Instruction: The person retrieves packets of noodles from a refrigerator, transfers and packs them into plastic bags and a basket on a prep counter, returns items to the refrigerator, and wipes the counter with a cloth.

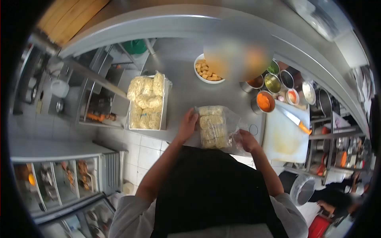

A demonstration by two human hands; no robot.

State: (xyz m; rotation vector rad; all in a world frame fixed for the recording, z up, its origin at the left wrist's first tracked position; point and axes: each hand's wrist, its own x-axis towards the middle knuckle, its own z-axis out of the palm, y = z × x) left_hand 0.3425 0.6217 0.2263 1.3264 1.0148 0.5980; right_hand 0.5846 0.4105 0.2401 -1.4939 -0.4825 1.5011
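Note:
A clear plastic bag of noodles point(213, 127), with pale blocks or bundles stacked in rows, lies at the front edge of the steel table. My left hand point(189, 123) is closed at the bag's upper left side, its fingertips by the corner of the plastic. On the other side, my right hand point(247, 141) pinches the loose plastic at the bag's right end. A rubber band point(253, 129) rests on the steel just beyond my right hand. Left of the bag stands a white box point(163, 119) packed with more bagged noodles point(147, 99).
A white bowl of brown cubes point(206, 73) sits farther back. To the right are a pot of orange food point(263, 101), several other containers, and a cutting board point(283, 139) with an orange-handled knife point(295, 119). An open refrigerator point(59, 178) is at lower left; another person point(335, 202) is at lower right.

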